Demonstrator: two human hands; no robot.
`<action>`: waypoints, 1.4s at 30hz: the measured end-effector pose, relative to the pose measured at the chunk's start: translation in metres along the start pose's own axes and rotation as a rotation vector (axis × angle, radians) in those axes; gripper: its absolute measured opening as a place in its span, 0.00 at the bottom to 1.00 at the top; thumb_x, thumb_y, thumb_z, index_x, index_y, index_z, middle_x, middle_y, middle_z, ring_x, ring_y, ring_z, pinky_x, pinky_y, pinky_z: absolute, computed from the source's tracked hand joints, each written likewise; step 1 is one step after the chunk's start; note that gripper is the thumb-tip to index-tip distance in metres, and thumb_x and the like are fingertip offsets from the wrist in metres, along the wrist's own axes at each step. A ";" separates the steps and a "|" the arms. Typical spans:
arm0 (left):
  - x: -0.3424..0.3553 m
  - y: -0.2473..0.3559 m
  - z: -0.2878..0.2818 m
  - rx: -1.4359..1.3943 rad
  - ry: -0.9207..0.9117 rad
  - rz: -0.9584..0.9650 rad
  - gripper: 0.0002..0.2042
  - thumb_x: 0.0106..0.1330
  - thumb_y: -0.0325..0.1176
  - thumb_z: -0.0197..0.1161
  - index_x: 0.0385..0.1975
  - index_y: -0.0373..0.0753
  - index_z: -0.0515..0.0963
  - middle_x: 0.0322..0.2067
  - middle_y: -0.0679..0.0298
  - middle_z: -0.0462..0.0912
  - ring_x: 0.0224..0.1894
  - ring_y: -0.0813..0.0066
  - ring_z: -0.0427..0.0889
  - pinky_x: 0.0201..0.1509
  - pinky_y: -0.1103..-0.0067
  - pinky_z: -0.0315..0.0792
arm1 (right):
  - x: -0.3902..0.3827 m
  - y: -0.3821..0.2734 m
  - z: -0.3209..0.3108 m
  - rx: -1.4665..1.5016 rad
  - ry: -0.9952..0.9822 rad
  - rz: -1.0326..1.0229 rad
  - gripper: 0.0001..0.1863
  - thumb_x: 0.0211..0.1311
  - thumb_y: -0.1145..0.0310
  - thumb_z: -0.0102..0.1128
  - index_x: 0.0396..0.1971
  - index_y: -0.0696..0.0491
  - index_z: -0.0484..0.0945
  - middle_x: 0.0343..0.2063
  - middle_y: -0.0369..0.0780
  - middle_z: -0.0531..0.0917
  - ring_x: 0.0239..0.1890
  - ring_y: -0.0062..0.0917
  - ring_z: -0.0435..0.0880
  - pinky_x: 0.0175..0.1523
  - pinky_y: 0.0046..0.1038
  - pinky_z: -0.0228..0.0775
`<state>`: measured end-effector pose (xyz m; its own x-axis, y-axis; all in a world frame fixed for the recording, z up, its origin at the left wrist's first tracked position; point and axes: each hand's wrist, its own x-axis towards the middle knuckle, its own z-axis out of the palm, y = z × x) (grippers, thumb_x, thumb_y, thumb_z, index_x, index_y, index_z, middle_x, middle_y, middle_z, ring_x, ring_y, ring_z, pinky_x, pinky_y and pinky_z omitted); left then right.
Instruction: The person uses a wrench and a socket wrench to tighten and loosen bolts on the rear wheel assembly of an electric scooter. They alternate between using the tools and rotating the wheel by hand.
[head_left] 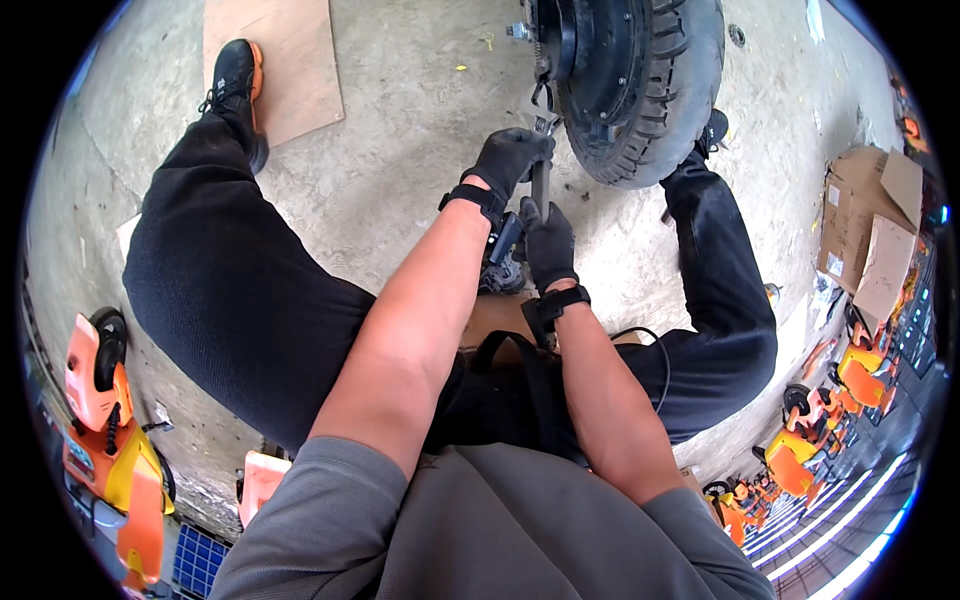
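In black gloves, both my hands are closed on one metal wrench (pixel 541 186), which looks adjustable. My left hand (pixel 508 160) grips it just below its head. My right hand (pixel 549 246) is wrapped round the lower end of the handle. The wrench's head reaches up to small metal hardware beside the hub of a black wheel (pixel 608 75). This wheel carries a knobby tyre (pixel 662 120) and stands right of the wrench. Whether the jaws sit on a nut is too small to tell. A spring and a protruding axle end show left of the hub.
My legs are spread on either side of the concrete floor (pixel 400 150). A cardboard sheet (pixel 285 70) lies under my left foot. An opened cardboard box (pixel 860 225) stands at right. Orange and yellow scooters (pixel 120 450) stand at far left, with several more along the right.
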<state>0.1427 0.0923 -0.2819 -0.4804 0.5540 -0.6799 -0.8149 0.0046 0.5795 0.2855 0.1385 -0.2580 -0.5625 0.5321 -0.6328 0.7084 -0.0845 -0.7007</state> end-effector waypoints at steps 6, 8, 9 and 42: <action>0.001 -0.004 0.002 -0.204 -0.126 -0.061 0.10 0.63 0.30 0.63 0.42 0.33 0.77 0.36 0.58 0.83 0.40 0.65 0.83 0.46 0.73 0.77 | -0.001 -0.012 -0.026 0.231 -0.214 0.176 0.16 0.66 0.53 0.57 0.33 0.53 0.76 0.16 0.31 0.71 0.15 0.17 0.71 0.21 0.22 0.67; 0.002 -0.006 0.007 -0.199 -0.083 -0.052 0.10 0.64 0.30 0.63 0.41 0.32 0.77 0.36 0.57 0.83 0.40 0.66 0.83 0.45 0.73 0.78 | 0.002 -0.013 -0.035 0.317 -0.298 0.221 0.17 0.64 0.53 0.59 0.32 0.54 0.76 0.15 0.32 0.71 0.14 0.18 0.71 0.20 0.22 0.66; 0.003 -0.006 0.010 -0.186 -0.063 -0.031 0.09 0.64 0.30 0.63 0.40 0.32 0.77 0.36 0.57 0.83 0.39 0.66 0.84 0.44 0.73 0.78 | 0.003 -0.014 -0.038 0.360 -0.341 0.243 0.18 0.64 0.52 0.59 0.32 0.54 0.76 0.15 0.33 0.72 0.14 0.19 0.71 0.20 0.23 0.65; 0.021 -0.023 0.009 0.112 0.045 0.116 0.07 0.64 0.29 0.61 0.39 0.35 0.78 0.31 0.65 0.81 0.34 0.79 0.79 0.38 0.82 0.73 | 0.062 0.030 -0.039 0.227 -0.559 0.207 0.14 0.66 0.62 0.55 0.47 0.53 0.77 0.28 0.31 0.79 0.31 0.17 0.76 0.36 0.21 0.69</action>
<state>0.1539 0.1113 -0.3058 -0.5850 0.5185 -0.6237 -0.7131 0.0375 0.7000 0.2882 0.2016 -0.3053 -0.6049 -0.0296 -0.7957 0.7526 -0.3478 -0.5592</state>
